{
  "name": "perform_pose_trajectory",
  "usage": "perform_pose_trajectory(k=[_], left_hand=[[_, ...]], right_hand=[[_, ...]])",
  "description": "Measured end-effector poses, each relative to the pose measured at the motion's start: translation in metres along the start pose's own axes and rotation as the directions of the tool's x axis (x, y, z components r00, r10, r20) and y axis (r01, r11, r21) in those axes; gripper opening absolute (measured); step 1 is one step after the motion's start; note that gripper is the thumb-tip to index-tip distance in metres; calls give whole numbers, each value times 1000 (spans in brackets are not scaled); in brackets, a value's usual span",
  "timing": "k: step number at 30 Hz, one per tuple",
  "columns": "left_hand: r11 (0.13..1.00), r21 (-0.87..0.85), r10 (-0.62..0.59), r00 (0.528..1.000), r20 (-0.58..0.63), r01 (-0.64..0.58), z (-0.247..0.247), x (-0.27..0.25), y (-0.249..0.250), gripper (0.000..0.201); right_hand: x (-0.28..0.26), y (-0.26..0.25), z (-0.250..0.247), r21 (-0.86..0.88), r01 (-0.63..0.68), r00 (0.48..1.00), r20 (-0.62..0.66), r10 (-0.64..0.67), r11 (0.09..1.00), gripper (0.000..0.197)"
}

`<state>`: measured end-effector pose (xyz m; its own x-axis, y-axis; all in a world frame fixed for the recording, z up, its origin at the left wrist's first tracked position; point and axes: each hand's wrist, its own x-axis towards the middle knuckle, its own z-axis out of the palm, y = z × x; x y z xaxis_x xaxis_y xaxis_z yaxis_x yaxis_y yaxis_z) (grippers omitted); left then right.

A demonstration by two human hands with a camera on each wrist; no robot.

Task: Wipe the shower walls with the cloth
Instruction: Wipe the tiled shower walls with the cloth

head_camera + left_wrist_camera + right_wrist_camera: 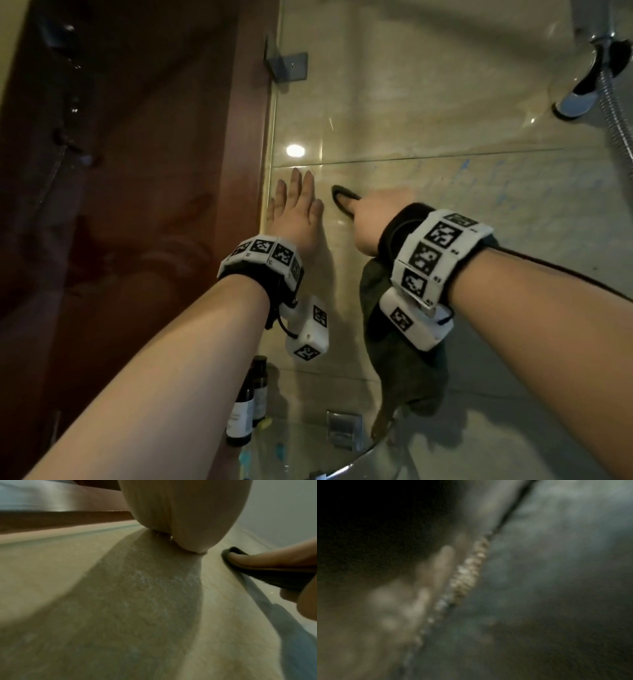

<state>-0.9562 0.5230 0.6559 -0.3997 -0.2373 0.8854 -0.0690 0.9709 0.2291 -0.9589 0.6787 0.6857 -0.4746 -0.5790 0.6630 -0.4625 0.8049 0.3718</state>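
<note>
The beige tiled shower wall (445, 120) fills the head view. My left hand (298, 212) lies flat on it near its left edge, fingers straight and holding nothing; its palm heel (185, 513) rests on the tile. Just to the right, my right hand (370, 219) presses a dark green cloth (404, 370) against the wall with a straight finger (267, 561). The cloth's top edge (274, 578) curls past that fingertip. The rest hangs below my wrist. The right wrist view is dark and blurred.
A chrome shower head (582, 92) and its hose (616, 113) hang at the upper right. A glass corner shelf (308, 452) with small brown bottles (246, 404) sits below my hands. A metal bracket (287, 65) holds a glass panel edge; brown wood (137, 171) lies left.
</note>
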Motion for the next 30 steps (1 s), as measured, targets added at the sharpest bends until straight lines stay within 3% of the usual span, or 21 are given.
perform_pose_trajectory(k=[2,6,12,17,22,26,30], left_hand=[[1000,1,0,1000,11,0,-1,1,-1,53],[1000,21,5,1000,11,-5,0,1,-4,53],[1000,15,-15,1000,6,15,2,1,-2,53],[1000,24,-15,1000,-6,16,3,0,-2,52],[1000,13,-26,999,26,25,1,0,-1,53],[999,-10,-50,998,24,50,0,0,6,53],[998,-10,-66,998,3,66,2,-1,10,53]], right_hand=[[2,13,-2,25,-36,999,7,36,999,67],[5,38,-8,170,-258,965,-7,263,951,85],[11,10,-2,124,-115,993,53,109,986,69],[1,22,-7,197,-222,975,52,216,955,84],[-5,-2,7,258,-141,983,152,104,956,86],[2,25,-6,182,-204,979,29,202,962,85],[12,42,-14,136,-278,959,-10,282,951,86]])
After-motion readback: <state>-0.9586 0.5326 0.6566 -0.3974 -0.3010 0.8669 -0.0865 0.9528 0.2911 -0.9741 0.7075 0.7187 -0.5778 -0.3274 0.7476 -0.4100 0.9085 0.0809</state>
